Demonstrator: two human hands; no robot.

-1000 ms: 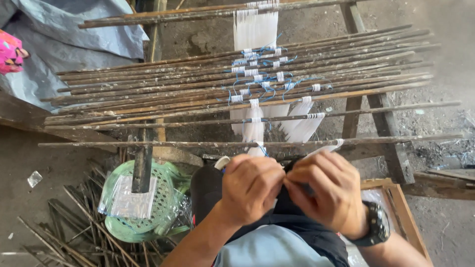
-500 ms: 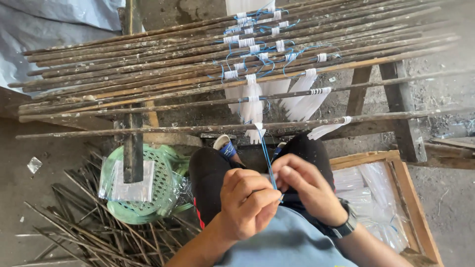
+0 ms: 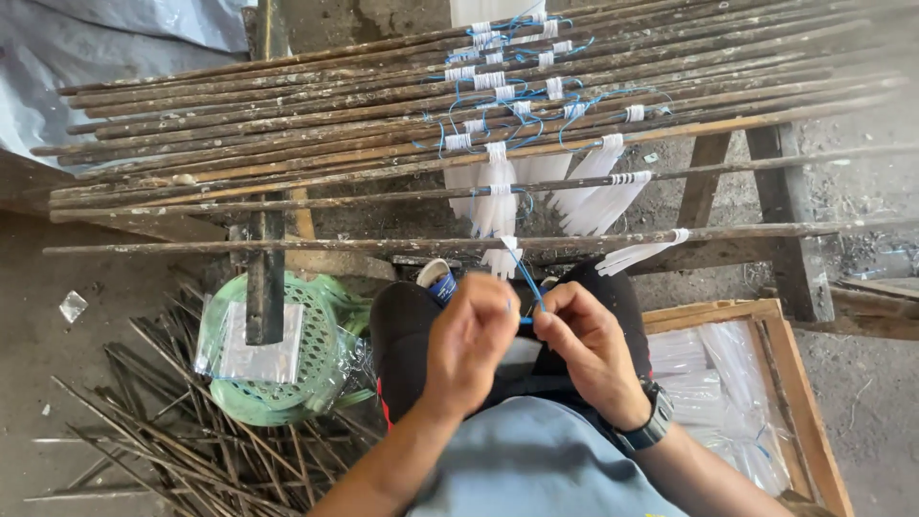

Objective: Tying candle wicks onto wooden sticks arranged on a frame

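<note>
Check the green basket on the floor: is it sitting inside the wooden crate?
No: the green basket sits on the ground beside loose sticks, while the wooden crate lies on the other side of the person's legs.

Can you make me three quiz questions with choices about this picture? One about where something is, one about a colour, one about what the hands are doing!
1. Where is the green basket?
A on the sticks
B on the ground under the sticks
C in the wooden box

2. What colour is the string?
A red
B yellow
C blue

3. What are the left hand and right hand doing?
A pinching the string
B resting flat
C holding a hammer

Answers: B, it sits low beside the knees; C, it shows blue; A, both hands' fingers close on it.
</note>
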